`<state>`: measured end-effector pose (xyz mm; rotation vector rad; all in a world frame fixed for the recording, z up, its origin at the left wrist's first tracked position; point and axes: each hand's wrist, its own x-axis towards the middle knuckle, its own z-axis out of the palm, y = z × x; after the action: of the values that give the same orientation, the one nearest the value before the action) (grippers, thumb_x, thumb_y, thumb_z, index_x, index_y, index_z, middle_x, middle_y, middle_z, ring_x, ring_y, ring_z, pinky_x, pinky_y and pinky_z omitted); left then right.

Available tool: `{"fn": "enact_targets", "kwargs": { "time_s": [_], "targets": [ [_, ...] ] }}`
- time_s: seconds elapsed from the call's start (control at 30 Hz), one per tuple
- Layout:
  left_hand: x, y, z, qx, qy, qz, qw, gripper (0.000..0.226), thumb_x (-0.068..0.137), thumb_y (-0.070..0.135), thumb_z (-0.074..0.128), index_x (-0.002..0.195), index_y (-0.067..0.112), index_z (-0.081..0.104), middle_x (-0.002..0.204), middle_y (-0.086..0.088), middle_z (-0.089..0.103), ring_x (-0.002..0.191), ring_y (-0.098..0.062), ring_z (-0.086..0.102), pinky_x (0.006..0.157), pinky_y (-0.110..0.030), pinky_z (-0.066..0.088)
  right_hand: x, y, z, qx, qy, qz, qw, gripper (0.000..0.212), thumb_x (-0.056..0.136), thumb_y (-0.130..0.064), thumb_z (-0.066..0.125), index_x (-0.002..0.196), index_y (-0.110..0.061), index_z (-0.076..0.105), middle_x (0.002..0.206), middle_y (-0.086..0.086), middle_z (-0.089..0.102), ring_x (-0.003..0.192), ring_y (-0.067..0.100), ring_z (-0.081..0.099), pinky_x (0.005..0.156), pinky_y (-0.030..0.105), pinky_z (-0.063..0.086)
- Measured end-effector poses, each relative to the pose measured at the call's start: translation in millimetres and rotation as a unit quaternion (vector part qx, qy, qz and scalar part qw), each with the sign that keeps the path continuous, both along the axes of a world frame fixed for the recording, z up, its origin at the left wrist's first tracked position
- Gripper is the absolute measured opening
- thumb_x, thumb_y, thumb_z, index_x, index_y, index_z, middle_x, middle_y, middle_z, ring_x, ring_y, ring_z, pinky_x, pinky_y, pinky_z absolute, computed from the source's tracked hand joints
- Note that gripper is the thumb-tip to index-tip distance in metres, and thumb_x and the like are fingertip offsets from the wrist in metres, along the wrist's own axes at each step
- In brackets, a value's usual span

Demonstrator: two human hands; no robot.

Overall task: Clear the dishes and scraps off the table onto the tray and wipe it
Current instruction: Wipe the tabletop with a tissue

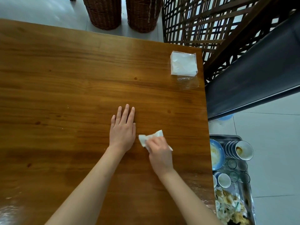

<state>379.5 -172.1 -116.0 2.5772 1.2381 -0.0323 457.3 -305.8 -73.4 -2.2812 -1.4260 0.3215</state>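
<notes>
My right hand (159, 152) grips a crumpled white napkin (148, 137) and presses it on the wooden table (73, 75). Flat on the wood just to its left lies my left hand (122, 129), fingers straight. A metal tray (243, 190) stands lower than the table off its right edge. It holds a blue plate (216, 154), stacked small bowls (239, 150), small cups (224, 180), glasses and a heap of food scraps (230, 208). A few small stains and crumbs dot the wood at the left (37, 122).
A clear pack of white napkins (183, 64) sits at the table's far right corner. Two wicker baskets (123, 12) stand on the floor beyond the far edge. A wooden lattice screen (219, 21) and a dark bench (253, 78) are at the right.
</notes>
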Motion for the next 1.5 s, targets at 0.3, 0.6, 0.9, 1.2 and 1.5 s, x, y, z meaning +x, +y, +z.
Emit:
{"fn": "enact_targets", "kwargs": {
  "time_s": [0.3,0.6,0.9,1.2,1.5],
  "targets": [
    [1,0,2,-0.006,0.004,0.005,1.000,0.053,0.099,0.034,0.026,0.149,0.023,0.014,0.157,-0.003,0.012,0.144,-0.023,0.002,0.112,-0.037,0.002,7,0,2,-0.002,0.005,-0.044,0.999,0.024,0.068,0.006,0.076,0.090,-0.003,0.073,0.080,0.008,0.070,0.075,0.022,0.064,0.061,0.024,0.053],
    [32,31,14,-0.004,-0.047,0.037,0.998,0.058,0.094,0.026,0.045,0.147,0.019,0.023,0.156,-0.007,0.016,0.144,-0.026,0.006,0.111,-0.040,0.003,95,62,18,0.021,-0.006,-0.180,0.983,0.017,0.088,-0.007,0.059,0.100,-0.007,0.072,0.097,0.007,0.068,0.097,0.020,0.053,0.071,0.022,0.043],
    [42,58,-1,0.016,-0.017,0.025,0.999,0.063,0.095,0.042,0.033,0.149,0.015,0.014,0.156,-0.005,0.013,0.144,-0.023,0.004,0.112,-0.038,0.002,103,82,-10,-0.027,0.040,-0.215,0.976,0.020,0.091,-0.006,0.054,0.104,-0.004,0.069,0.102,0.009,0.065,0.099,0.020,0.056,0.078,0.020,0.041],
    [40,58,-2,0.022,-0.031,0.023,0.999,0.062,0.094,0.041,0.036,0.148,0.015,0.021,0.155,-0.006,0.020,0.144,-0.023,0.009,0.112,-0.038,0.005,121,71,-13,-0.011,0.033,-0.226,0.974,0.018,0.090,-0.004,0.054,0.096,-0.003,0.071,0.092,0.011,0.064,0.091,0.022,0.056,0.069,0.020,0.038],
    [41,59,-5,0.024,-0.032,0.031,0.999,0.062,0.093,0.041,0.039,0.146,0.015,0.025,0.153,-0.006,0.025,0.142,-0.022,0.012,0.111,-0.038,0.009,102,44,-13,-0.024,0.031,-0.112,0.993,0.008,0.080,-0.007,0.067,0.077,-0.012,0.071,0.119,0.009,0.055,0.114,0.022,0.047,0.084,0.026,0.048]
  ]
}}
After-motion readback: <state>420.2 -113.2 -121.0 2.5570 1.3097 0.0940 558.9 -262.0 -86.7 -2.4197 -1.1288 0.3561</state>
